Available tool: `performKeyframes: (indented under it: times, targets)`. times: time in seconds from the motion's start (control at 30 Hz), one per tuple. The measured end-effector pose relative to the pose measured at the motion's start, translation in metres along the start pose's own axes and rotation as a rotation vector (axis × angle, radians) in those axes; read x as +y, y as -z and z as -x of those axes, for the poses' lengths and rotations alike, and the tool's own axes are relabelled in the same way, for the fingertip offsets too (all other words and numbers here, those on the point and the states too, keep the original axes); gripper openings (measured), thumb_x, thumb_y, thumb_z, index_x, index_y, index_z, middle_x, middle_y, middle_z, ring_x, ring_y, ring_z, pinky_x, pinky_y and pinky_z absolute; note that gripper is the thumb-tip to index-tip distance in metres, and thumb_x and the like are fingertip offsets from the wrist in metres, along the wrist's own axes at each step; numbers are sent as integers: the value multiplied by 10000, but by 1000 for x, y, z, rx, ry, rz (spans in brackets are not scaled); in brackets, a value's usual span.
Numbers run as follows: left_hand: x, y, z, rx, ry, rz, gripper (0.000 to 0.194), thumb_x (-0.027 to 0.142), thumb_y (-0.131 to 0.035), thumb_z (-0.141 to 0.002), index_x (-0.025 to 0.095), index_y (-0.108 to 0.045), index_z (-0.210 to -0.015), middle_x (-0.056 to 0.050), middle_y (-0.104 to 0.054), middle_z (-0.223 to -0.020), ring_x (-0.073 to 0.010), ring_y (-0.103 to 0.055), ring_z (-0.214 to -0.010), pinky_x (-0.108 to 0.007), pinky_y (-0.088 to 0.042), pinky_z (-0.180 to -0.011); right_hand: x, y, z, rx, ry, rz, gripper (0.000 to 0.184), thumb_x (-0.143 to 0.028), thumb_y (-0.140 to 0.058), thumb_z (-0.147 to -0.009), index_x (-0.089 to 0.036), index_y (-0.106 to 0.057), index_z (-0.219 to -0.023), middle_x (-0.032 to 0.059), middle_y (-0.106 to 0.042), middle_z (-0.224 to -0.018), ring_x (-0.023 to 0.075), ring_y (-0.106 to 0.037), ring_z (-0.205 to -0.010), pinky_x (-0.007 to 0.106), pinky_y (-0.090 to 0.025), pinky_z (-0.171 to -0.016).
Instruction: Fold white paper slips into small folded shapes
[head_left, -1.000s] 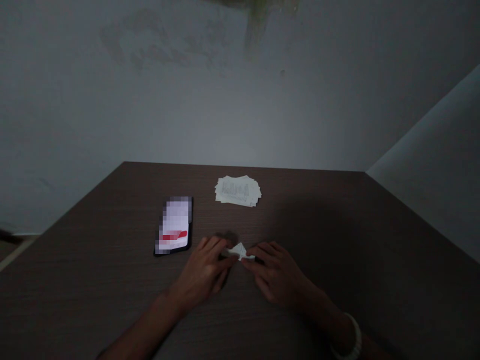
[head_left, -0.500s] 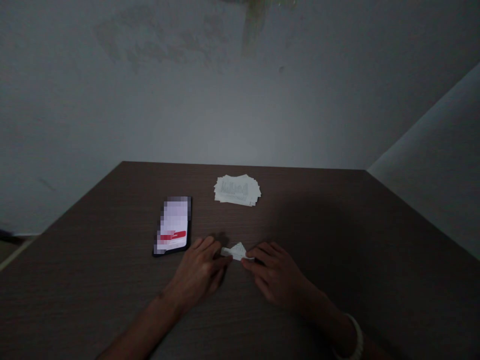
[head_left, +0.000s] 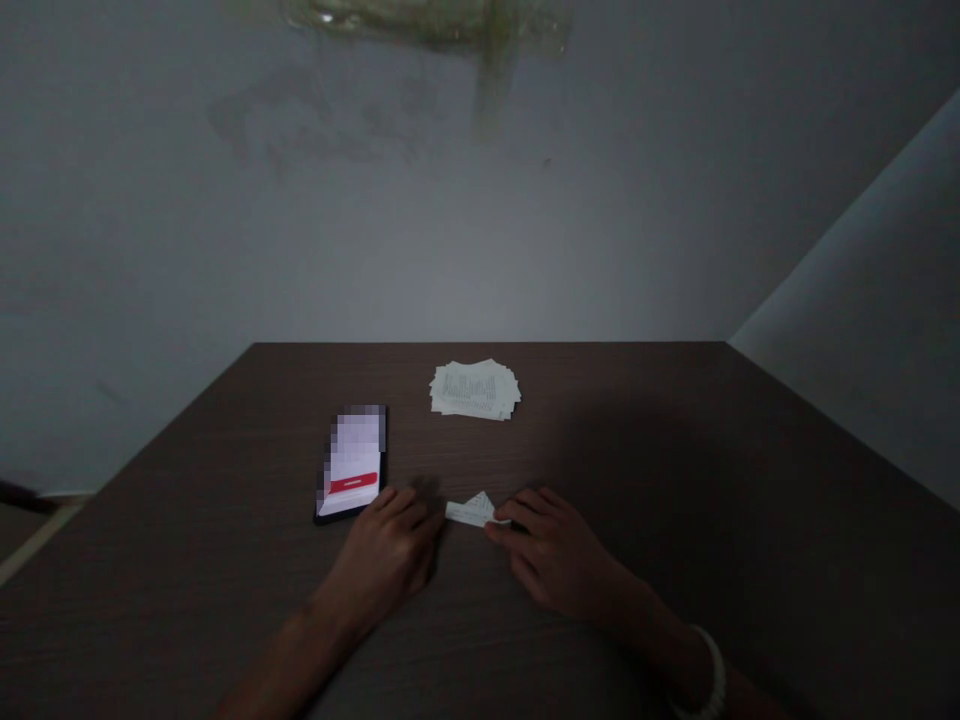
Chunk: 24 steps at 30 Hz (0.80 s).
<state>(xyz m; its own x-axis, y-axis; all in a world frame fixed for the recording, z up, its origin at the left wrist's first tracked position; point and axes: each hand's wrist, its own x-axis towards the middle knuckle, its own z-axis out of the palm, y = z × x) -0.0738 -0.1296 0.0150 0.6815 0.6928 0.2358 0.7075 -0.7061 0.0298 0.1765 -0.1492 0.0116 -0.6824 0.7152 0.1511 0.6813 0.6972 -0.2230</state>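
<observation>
A small piece of folded printed paper (head_left: 469, 513) lies on the dark wooden table, with a pointed peak in its middle and a flat band along its front. My right hand (head_left: 551, 548) pinches its right end between thumb and fingers. Curled up at the paper's left end is my left hand (head_left: 397, 540); its fingers are drawn together and the whole left end of the band shows beside them. Whether those fingertips still touch the paper I cannot tell. A lit smartphone (head_left: 352, 465) lies just beyond my left hand, its screen partly blurred out.
Farther back on the table (head_left: 600, 375) rests a loose stack of printed paper slips (head_left: 475, 390). Behind the table's far edge rises a stained grey wall (head_left: 480, 230). A bracelet (head_left: 712, 675) circles my right wrist.
My left hand has come off the paper's left end and drawn slightly left, uncovering the band there. My right hand keeps its pinch. The view has tilted up a little.
</observation>
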Motion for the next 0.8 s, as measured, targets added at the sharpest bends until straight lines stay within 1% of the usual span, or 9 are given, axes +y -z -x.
performKeyframes:
  times: [0.07, 0.17, 0.2, 0.27, 0.3, 0.43, 0.53, 0.67, 0.8]
  targets:
    - [1, 4, -3, -18, 7, -12, 251, 99, -508, -824, 141, -692, -989, -84, -650, -773, -271, -568, -794, -413, -432, -716, 0, 1, -1, -8, -1, 2, 359, -173, -550, -852, -221, -559, -1208, 52, -602, -1178, 226, -488, -1053, 395, -361, -903]
    - [5, 10, -5, -85, -28, -17, 358, 79, -509, -806, 155, -648, -1128, -87, -650, -838, -266, -573, -799, -416, -457, -720, 0, 2, -3, -13, 0, 2, 333, -184, -558, -850, -227, -576, -1180, 42, -603, -1180, 224, -488, -1053, 393, -354, -905]
    - [8, 11, -5, -107, -46, 0, 373, 67, -505, -798, 165, -645, -1130, -88, -648, -869, -265, -574, -823, -415, -464, -734, 0, 3, -4, -12, 4, 3, 319, -184, -559, -851, -226, -583, -1166, 41, -606, -1175, 223, -489, -1049, 390, -354, -901]
    - [13, 14, -4, -123, -26, 24, 384, 56, -505, -781, 165, -641, -1123, -111, -632, -985, -272, -565, -896, -420, -473, -778, 1, 3, -6, -8, 12, 7, 286, -181, -556, -855, -223, -597, -1134, 39, -618, -1151, 220, -494, -1031, 382, -357, -881]
    - [16, 15, -2, -127, -9, 35, 387, 50, -504, -773, 167, -640, -1117, -115, -619, -1010, -274, -557, -912, -426, -474, -792, 2, 3, -6, -5, 19, 11, 269, -179, -554, -857, -224, -604, -1117, 38, -625, -1136, 218, -496, -1021, 379, -357, -874]
    - [26, 17, 3, -135, 31, 97, 329, 56, -490, -793, 172, -643, -1061, -108, -582, -1008, -270, -530, -921, -431, -472, -804, 3, 4, -7, 9, 34, 31, 237, -170, -562, -855, -225, -610, -1081, 30, -631, -1125, 213, -492, -1025, 374, -348, -892]
    - [26, 18, 4, -122, 14, 128, 293, 65, -477, -819, 164, -648, -1036, -109, -579, -1016, -270, -521, -934, -431, -467, -810, -2, 5, -6, -2, 35, 92, 279, -162, -562, -860, -226, -588, -1130, 46, -622, -1123, 225, -483, -1028, 377, -351, -899]
    - [19, 20, 3, -88, -33, 182, 314, 64, -479, -824, 173, -655, -1061, -113, -570, -1149, -260, -523, -1000, -417, -452, -858, -12, 5, -7, -10, 33, 204, 403, -174, -551, -875, -251, -514, -1269, 85, -585, -1167, 250, -478, -1014, 392, -366, -863]
    - [11, 20, 4, -67, -46, 224, 313, 82, -482, -829, 189, -683, -1044, -97, -600, -1094, -252, -529, -985, -396, -453, -837, -17, 6, -8, -30, 30, 256, 462, -180, -546, -879, -283, -477, -1324, 89, -574, -1160, 251, -477, -983, 391, -372, -839]
